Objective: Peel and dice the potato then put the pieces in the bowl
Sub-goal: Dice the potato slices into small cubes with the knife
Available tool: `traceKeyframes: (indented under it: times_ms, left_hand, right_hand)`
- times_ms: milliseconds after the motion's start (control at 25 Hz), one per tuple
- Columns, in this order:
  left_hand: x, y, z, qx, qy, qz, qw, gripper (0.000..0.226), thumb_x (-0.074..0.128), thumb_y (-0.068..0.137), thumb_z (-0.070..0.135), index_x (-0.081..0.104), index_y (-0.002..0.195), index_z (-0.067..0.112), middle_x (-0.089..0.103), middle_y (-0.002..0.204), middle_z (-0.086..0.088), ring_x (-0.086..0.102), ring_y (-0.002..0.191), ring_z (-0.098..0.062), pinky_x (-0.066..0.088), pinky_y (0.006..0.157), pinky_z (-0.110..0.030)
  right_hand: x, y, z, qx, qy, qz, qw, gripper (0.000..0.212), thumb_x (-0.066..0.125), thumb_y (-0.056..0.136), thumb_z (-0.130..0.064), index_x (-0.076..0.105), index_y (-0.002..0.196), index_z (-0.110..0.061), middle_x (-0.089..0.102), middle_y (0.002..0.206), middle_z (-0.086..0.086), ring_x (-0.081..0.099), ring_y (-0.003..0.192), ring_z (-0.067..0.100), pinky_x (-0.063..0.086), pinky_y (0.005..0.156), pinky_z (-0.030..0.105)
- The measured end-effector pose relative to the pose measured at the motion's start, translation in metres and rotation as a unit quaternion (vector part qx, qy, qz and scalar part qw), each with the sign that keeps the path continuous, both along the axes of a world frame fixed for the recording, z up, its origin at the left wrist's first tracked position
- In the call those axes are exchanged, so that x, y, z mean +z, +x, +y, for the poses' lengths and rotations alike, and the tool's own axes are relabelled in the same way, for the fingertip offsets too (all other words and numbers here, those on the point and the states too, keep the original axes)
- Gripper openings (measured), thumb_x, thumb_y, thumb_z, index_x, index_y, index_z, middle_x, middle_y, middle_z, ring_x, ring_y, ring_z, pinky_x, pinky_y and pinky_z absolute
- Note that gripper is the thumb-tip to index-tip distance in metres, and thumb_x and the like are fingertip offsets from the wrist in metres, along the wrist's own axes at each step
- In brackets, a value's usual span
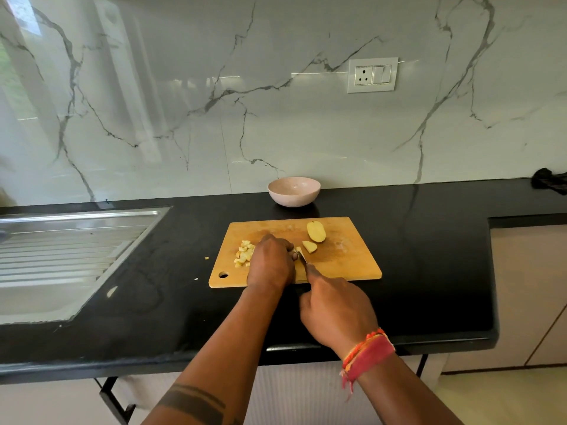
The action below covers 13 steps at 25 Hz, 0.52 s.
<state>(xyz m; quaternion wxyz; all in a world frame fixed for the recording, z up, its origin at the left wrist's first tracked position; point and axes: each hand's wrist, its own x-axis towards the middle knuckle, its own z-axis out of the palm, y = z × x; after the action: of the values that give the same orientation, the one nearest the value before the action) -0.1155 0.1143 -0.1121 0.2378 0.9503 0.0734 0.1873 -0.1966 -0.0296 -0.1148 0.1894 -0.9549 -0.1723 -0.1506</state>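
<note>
A marble-veined wall (pixel 276 96) fills the upper frame above a black table (pixel 429 271), with a steel sink drainboard (pixel 70 250) at left. At centre lies a wooden cutting board (pixel 346 265), bare table open on its right. The left hand (pixel 270 265) curls down over a potato piece that is mostly hidden; the right hand (pixel 336 311), its grip closed round the handle, holds a knife (pixel 303 258) whose blade meets that piece. A potato half (pixel 316 231) and a smaller wedge (pixel 309 246) lie mid-board; diced potato pieces (pixel 244 253) heap near the left edge. A pale bowl (pixel 294 191) stands behind the board, apart from it. No writing is legible.
</note>
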Motion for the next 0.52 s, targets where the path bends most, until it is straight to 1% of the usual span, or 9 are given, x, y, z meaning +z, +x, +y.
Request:
traceKeyframes:
  times_ms: [120, 240, 320, 400, 520]
  left_hand:
    - [-0.001, -0.001, 0.002, 0.006, -0.011, 0.001, 1.0, 0.028, 0.067, 0.098, 0.025, 0.071, 0.125, 0.023, 0.065, 0.127, 0.0, 0.062, 0.108, -0.012, 0.049, 0.091, -0.022]
    - [-0.003, -0.001, 0.002, 0.019, -0.043, -0.005, 0.999, 0.027, 0.067, 0.097, 0.022, 0.073, 0.123, 0.023, 0.065, 0.127, 0.0, 0.062, 0.109, -0.014, 0.049, 0.094, -0.024]
    - [-0.004, -0.001, 0.003, 0.025, -0.058, -0.008, 0.998, 0.024, 0.07, 0.095, 0.022, 0.075, 0.119, 0.022, 0.068, 0.123, 0.0, 0.063, 0.106, -0.013, 0.05, 0.094, -0.025]
    - [-0.006, 0.001, 0.004, 0.03, -0.076, -0.01, 0.997, 0.019, 0.072, 0.094, 0.022, 0.077, 0.112, 0.022, 0.069, 0.117, 0.001, 0.063, 0.102, -0.012, 0.052, 0.094, -0.026]
    - [-0.008, 0.003, 0.005, 0.03, -0.081, -0.012, 0.996, 0.015, 0.071, 0.093, 0.02, 0.079, 0.105, 0.023, 0.07, 0.111, 0.003, 0.064, 0.095, -0.01, 0.054, 0.087, -0.023]
  right_hand:
    - [0.001, -0.008, -0.007, -0.001, 0.018, -0.007, 1.0, 0.057, 0.044, 0.099, -0.033, 0.037, 0.156, -0.029, 0.058, 0.071, -0.008, 0.054, 0.059, 0.01, 0.036, 0.047, 0.025]
    - [0.001, -0.007, -0.005, -0.003, 0.033, -0.006, 0.999, 0.058, 0.044, 0.099, -0.033, 0.034, 0.156, -0.032, 0.057, 0.067, -0.008, 0.054, 0.056, 0.008, 0.037, 0.046, 0.023]
    - [0.003, 0.001, -0.001, -0.004, 0.034, -0.007, 0.999, 0.058, 0.044, 0.099, -0.033, 0.035, 0.156, -0.032, 0.058, 0.068, -0.008, 0.054, 0.057, 0.009, 0.039, 0.047, 0.025]
    - [0.005, 0.006, 0.004, -0.007, 0.025, -0.006, 1.0, 0.058, 0.045, 0.098, -0.032, 0.036, 0.155, -0.032, 0.057, 0.069, -0.007, 0.054, 0.059, 0.012, 0.04, 0.049, 0.029]
    - [0.007, 0.011, 0.009, 0.003, 0.018, -0.001, 1.0, 0.057, 0.047, 0.098, -0.032, 0.038, 0.154, -0.032, 0.057, 0.07, -0.006, 0.053, 0.06, 0.014, 0.039, 0.051, 0.029]
